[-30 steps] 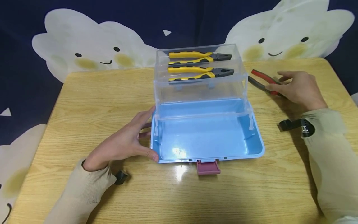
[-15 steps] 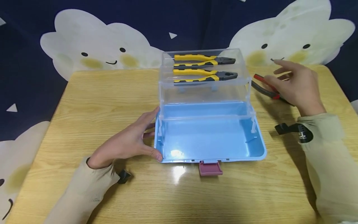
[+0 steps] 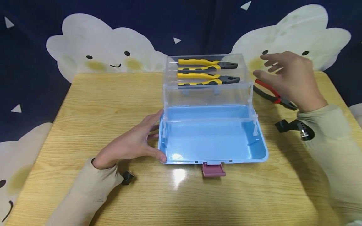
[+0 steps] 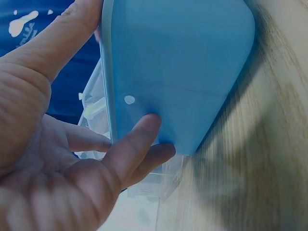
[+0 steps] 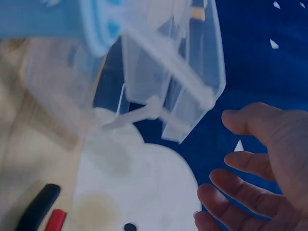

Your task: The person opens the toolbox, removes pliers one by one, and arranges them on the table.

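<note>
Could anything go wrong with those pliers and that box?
Two risks, perhaps. The yellow-handled pliers lie high in the raised clear trays, so the blue box might tip if bumped, with just the left grip at its side. And the red-and-black pliers lie close by those trays, so the right grip could knock the trays if it reaches there.

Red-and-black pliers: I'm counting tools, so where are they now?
In the head view, the red-and-black pliers lie on the table, just right of the blue toolbox and below the right hand.
</note>
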### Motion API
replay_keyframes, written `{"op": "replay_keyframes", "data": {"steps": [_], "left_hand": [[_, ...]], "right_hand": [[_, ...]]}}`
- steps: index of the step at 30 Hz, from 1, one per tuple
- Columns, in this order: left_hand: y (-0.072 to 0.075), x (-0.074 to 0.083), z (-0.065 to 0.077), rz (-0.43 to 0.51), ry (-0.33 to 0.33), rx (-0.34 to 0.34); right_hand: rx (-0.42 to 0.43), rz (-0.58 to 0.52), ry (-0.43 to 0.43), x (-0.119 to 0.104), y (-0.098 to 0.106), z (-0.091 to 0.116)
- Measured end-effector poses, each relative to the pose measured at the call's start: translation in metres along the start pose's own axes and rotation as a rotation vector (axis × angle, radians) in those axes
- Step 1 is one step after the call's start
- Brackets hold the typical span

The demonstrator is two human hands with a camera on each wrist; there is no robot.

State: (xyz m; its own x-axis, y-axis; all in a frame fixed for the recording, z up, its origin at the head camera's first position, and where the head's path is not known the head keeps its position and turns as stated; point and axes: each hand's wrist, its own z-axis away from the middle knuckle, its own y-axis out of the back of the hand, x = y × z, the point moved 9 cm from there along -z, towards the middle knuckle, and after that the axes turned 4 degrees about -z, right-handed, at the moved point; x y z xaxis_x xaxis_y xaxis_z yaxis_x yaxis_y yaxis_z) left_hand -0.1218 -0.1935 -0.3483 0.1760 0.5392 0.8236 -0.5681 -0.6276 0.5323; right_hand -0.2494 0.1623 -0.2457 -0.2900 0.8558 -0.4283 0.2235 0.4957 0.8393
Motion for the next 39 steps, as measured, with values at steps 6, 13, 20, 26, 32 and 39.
{"op": "replay_keyframes", "data": {"steps": [6, 13, 20, 26, 32, 39], "left_hand": [[0.000, 0.000, -0.001, 0.018, 0.007, 0.000], [-0.001, 0.000, 0.000, 0.035, -0.008, -0.003], [-0.001, -0.001, 0.001, 0.017, 0.008, 0.000], [-0.001, 0.000, -0.001, 0.016, 0.008, 0.001], [-0.001, 0.000, -0.001, 0.026, 0.001, -0.004], [-0.001, 0.000, 0.000, 0.038, -0.008, -0.002]], "right_hand": [[-0.040, 0.102, 0.119, -0.038, -0.002, -0.004], [-0.115, 0.137, 0.256, -0.076, -0.012, -0.009], [-0.197, 0.160, 0.352, -0.104, -0.026, -0.013], [-0.275, 0.166, 0.382, -0.112, -0.038, -0.016], [-0.379, 0.155, 0.386, -0.114, -0.050, -0.027], [-0.591, 0.239, 0.297, -0.111, -0.069, -0.044]]}}
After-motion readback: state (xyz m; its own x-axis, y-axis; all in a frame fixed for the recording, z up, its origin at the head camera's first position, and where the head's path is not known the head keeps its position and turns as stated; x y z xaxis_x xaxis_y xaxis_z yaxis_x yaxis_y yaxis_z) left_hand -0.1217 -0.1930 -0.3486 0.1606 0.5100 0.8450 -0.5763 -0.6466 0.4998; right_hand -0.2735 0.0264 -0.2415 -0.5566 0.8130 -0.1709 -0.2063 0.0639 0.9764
